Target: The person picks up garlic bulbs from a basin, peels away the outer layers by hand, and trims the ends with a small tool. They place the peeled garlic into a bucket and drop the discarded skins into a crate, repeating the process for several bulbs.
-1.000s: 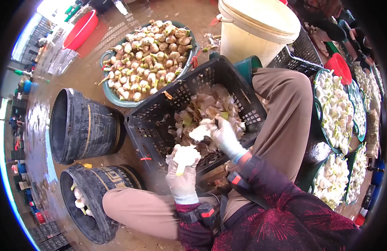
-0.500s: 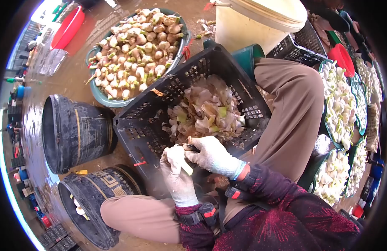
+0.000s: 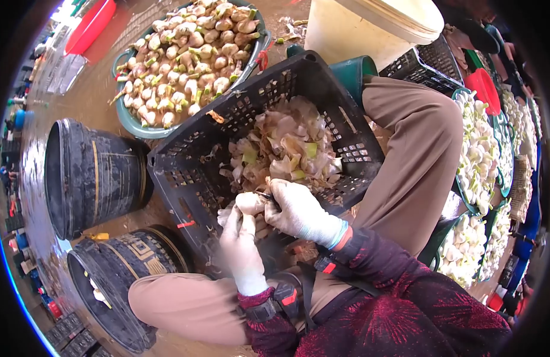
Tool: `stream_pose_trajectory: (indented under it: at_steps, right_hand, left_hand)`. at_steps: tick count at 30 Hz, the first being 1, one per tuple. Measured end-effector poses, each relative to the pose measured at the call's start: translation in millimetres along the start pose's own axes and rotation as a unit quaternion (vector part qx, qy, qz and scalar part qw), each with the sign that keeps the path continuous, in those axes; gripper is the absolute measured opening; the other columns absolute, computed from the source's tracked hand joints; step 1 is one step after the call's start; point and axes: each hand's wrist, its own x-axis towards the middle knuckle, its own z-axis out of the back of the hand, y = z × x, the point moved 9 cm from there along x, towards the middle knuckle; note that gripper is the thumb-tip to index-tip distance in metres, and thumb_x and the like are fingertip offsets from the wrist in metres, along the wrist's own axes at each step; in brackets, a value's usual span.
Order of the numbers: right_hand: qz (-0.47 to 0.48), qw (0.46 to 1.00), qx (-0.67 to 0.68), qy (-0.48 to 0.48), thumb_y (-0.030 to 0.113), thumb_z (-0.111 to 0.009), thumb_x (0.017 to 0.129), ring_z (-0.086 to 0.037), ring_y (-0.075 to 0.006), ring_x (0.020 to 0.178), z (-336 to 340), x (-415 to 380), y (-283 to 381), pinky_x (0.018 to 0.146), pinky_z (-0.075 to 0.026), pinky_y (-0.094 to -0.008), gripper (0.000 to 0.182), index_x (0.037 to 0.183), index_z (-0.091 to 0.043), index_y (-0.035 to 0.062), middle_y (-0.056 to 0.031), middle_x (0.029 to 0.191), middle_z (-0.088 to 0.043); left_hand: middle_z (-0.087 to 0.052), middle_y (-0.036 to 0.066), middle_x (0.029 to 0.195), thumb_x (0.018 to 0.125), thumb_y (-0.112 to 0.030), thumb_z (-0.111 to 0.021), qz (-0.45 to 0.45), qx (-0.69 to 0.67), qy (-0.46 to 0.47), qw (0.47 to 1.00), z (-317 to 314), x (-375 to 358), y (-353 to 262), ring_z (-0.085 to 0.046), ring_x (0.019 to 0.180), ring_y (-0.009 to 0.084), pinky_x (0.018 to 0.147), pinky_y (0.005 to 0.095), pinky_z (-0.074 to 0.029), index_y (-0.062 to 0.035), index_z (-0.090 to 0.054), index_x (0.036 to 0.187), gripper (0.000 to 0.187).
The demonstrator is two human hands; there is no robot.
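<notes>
My left hand (image 3: pixel 242 244), in a whitish glove, holds a pale garlic bulb (image 3: pixel 249 203) at its fingertips, over the near edge of a black plastic crate (image 3: pixel 186 157). Right beside it, my gloved right hand (image 3: pixel 299 211) is closed around a small dark tool that looks like a knife (image 3: pixel 268 196); its tip is against or very near the bulb, and most of it is hidden by the fingers. Loose garlic skins (image 3: pixel 287 143) are heaped inside the crate, just beyond both hands.
A tub of untrimmed garlic (image 3: pixel 191 59) stands beyond the crate. Two dark buckets (image 3: pixel 114 184) lie tilted at left, the nearer holding a few pale pieces. A cream bucket (image 3: pixel 340 35) is at the back. Basins of white garlic (image 3: pixel 474 154) line the right, past my knee.
The bulb has turned in my left hand: its green-white stem, pointing down toward me before, no longer shows. Both hands stay close together, and the whole view has shifted slightly.
</notes>
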Motion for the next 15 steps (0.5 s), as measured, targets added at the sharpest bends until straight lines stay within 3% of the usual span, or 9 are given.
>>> stream_pose_trajectory:
  at_steps: [2, 4, 6, 7, 8, 10, 11, 12, 15]
  right_hand:
    - [-0.02, 0.999, 0.023, -0.025, 0.011, -0.061, 0.081, -0.064, -0.0336, 0.069, 0.7, 2.4, -1.6, 0.063, -0.05, -0.0404, 0.024, 0.099, -0.054, -0.0032, -0.0211, 0.074, -0.06]
    - [-0.14, 0.959, 0.234, -0.077, 0.01, -0.059, 0.089, -0.066, -0.0197, 0.069, 3.1, 16.5, -39.5, 0.063, -0.051, -0.0334, 0.015, 0.098, -0.055, -0.0014, -0.011, 0.079, -0.068]
    - [-0.249, 0.947, 0.199, -0.031, 0.014, -0.061, 0.09, -0.066, -0.014, 0.076, 13.3, 19.6, -60.9, 0.067, -0.052, -0.0292, 0.017, 0.098, -0.058, -0.0011, -0.0092, 0.085, -0.069]
    - [-0.153, 0.96, 0.23, -0.031, 0.018, -0.066, 0.088, -0.063, -0.012, 0.077, 13.5, 18.7, -40.8, 0.068, -0.051, -0.0291, 0.022, 0.098, -0.06, -0.001, -0.0093, 0.087, -0.068]
    - [-0.048, 0.982, 0.179, -0.025, 0.023, -0.071, 0.085, -0.066, -0.0176, 0.075, 20.7, 11.4, -13.0, 0.067, -0.052, -0.0324, 0.028, 0.099, -0.061, 0.0003, -0.0117, 0.087, -0.066]
    - [0.02, 0.999, -0.016, -0.033, 0.026, -0.073, 0.08, -0.065, -0.0287, 0.072, 15.0, -3.3, 18.5, 0.066, -0.052, -0.0379, 0.031, 0.095, -0.062, 0.0014, -0.0143, 0.084, -0.064]
    - [0.003, 0.998, -0.04, -0.047, 0.024, -0.072, 0.079, -0.063, -0.036, 0.073, 8.4, -8.2, 20.4, 0.065, -0.052, -0.0404, 0.027, 0.09, -0.061, 0.002, -0.0162, 0.083, -0.062]
    - [-0.007, 0.997, -0.065, -0.027, 0.019, -0.069, 0.079, -0.063, -0.0353, 0.071, 5.9, -8.8, 24.8, 0.062, -0.051, -0.0408, 0.02, 0.086, -0.059, 0.0021, -0.0158, 0.082, -0.062]
    - [-0.016, 0.995, -0.024, -0.093, 0.014, -0.066, 0.08, -0.063, -0.037, 0.069, 17.5, -0.3, 18.9, 0.061, -0.051, -0.0419, 0.015, 0.083, -0.057, 0.0016, -0.0184, 0.076, -0.062]
  left_hand:
    - [-0.066, 0.008, 0.103, 0.095, -0.013, -0.058, -0.007, 0.044, -0.039, 0.998, 13.7, 5.2, 3.3, -0.065, 0.074, 0.0122, 0.063, 0.0239, -0.054, 0.0007, -0.059, 0.123, 0.031]
    - [-0.066, 0.009, 0.096, 0.093, -0.009, -0.059, 0.025, -0.033, -0.062, 0.997, 18.4, 6.7, 11.7, -0.062, 0.062, 0.0098, 0.052, 0.0235, -0.053, 0.0016, -0.06, 0.12, 0.029]
    - [-0.067, 0.006, 0.097, 0.093, -0.012, -0.062, 0.022, -0.044, -0.045, 0.998, 17.9, 7.2, 8.6, -0.063, 0.069, 0.009, 0.059, 0.024, -0.054, -0.0013, -0.06, 0.122, 0.031]
    - [-0.067, 0.006, 0.097, 0.093, -0.012, -0.062, 0.017, -0.046, -0.038, 0.998, 18.3, 10.8, 11.8, -0.063, 0.069, 0.009, 0.059, 0.024, -0.054, -0.0013, -0.06, 0.122, 0.031]
    - [-0.067, 0.006, 0.099, 0.093, -0.012, -0.062, -0.044, 0.01, -0.056, 0.997, 22.3, 16.2, 9.3, -0.063, 0.072, 0.0086, 0.061, 0.0237, -0.054, -0.0011, -0.06, 0.123, 0.032]
    - [-0.067, 0.007, 0.101, 0.093, -0.013, -0.062, -0.101, 0.058, -0.078, 0.99, 15.3, 12.2, 1.0, -0.063, 0.075, 0.0081, 0.063, 0.0234, -0.053, -0.0009, -0.06, 0.123, 0.033]
    - [-0.067, 0.006, 0.104, 0.093, -0.01, -0.062, -0.134, 0.104, -0.096, 0.981, 6.9, 2.5, -9.1, -0.061, 0.086, 0.0107, 0.076, 0.025, -0.05, 0.0001, -0.06, 0.123, 0.032]
    - [-0.066, 0.006, 0.107, 0.092, -0.007, -0.061, -0.167, 0.153, -0.114, 0.967, 2.8, -6.8, -18.0, -0.06, 0.097, 0.0133, 0.088, 0.0265, -0.046, 0.0012, -0.061, 0.122, 0.031]
    - [-0.065, 0.007, 0.109, 0.094, -0.01, -0.06, -0.142, 0.108, -0.095, 0.979, 5.3, -9.6, -16.4, -0.061, 0.094, 0.0121, 0.083, 0.026, -0.048, 0.0001, -0.061, 0.122, 0.03]
